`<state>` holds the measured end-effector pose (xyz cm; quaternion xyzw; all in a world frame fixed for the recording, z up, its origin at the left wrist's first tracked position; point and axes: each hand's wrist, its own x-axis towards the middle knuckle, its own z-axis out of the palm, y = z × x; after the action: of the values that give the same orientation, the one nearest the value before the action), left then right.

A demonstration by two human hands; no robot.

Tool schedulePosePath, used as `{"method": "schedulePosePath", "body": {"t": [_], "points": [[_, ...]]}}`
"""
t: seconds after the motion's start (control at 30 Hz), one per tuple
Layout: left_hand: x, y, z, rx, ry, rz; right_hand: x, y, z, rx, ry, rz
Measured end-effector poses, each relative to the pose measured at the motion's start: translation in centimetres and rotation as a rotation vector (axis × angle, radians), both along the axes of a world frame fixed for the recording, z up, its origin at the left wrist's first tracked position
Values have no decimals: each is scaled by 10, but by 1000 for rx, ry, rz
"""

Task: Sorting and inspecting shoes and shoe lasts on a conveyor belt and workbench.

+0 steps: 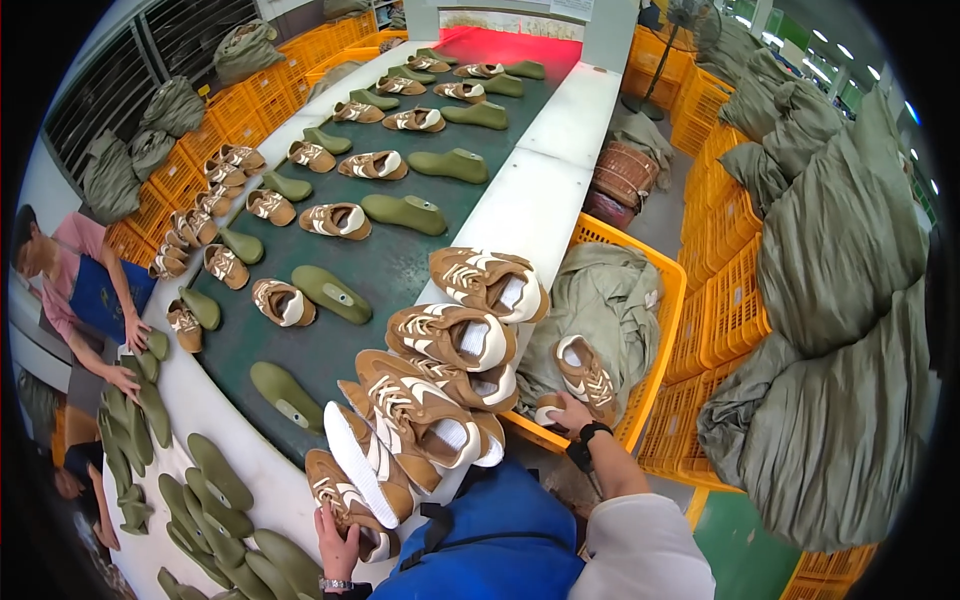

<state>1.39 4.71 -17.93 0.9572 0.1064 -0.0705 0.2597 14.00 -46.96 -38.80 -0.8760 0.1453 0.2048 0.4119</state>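
Observation:
My left hand grips the side of a brown-and-cream sneaker at the low near end of a sneaker pile. Over that shoe, another sneaker lies on its side, its white sole showing. More brown sneakers are stacked up along the white ledge in front of me. To the right, my right hand reaches into a yellow crate and holds a brown sneaker by its lower end. A second shoe's toe shows beside those fingers, partly covered. Grey-green cloth lines the crate.
A dark green conveyor belt carries rows of sneakers and green shoe lasts. More lasts lie on the white table at left, where a co-worker handles some. Stacked yellow crates with draped cloth stand at right.

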Motion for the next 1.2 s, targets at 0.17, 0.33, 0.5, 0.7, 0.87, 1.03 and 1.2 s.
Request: {"method": "schedulePosePath", "body": {"t": [0.17, 0.33, 0.5, 0.7, 0.87, 1.03, 1.2], "points": [[1, -2, 2, -8, 33, 14, 12, -6, 11, -59, 151, -22], [3, -1, 4, -8, 58, -12, 16, 24, 68, -340, -46, 423], [2, -3, 4, -13, 28, -3, 18, 17, 65, -470, 7, 512], [5, -1, 3, 6, 60, -34, 50, 0, 43, -822, -361, 274], [1, 4, 4, -22, 91, -22, 68, 8, 56, -806, -44, 392], [5, 4, 22, -79, 84, -33, 68, -64, 136, -612, -262, -404], [25, 6, 44, 10, -115, -114, 49, -138, 220, 684, -352, -1030]]}}
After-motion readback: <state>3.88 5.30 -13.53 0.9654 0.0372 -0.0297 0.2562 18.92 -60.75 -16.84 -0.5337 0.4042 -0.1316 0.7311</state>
